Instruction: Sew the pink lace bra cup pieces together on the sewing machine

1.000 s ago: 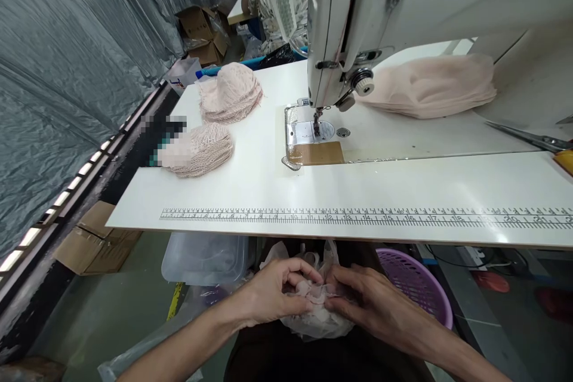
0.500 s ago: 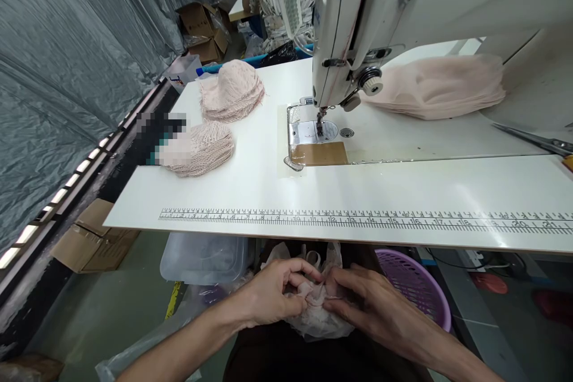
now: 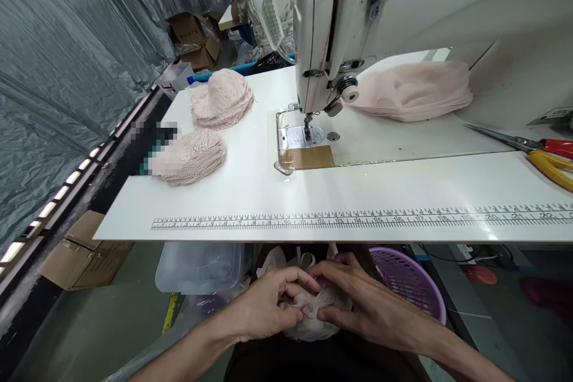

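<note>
Below the table's front edge, over my lap, both hands grip a bunched piece of pale pink sheer fabric (image 3: 313, 329). My left hand (image 3: 273, 304) pinches its left side between thumb and fingers. From the right, my right hand (image 3: 358, 298) has its thumb and fingers closed on the same cloth. A thin loop of strap and some whitish cloth rise just behind the hands. Part of the fabric is hidden under my fingers.
A white sewing machine (image 3: 317, 42) stands on the table (image 3: 250, 191). Stacks of pink lace pieces (image 3: 221, 98) lie at left, sheer pink pieces (image 3: 412, 92) behind the needle. Scissors (image 3: 523, 142) rest at right. Below are a purple basket (image 3: 405, 280) and a clear plastic box (image 3: 201, 265).
The view has shifted a little to the right, bringing the scissors' red and yellow handles into sight. My right hand has shifted slightly over the fabric; both hands keep hold.
</note>
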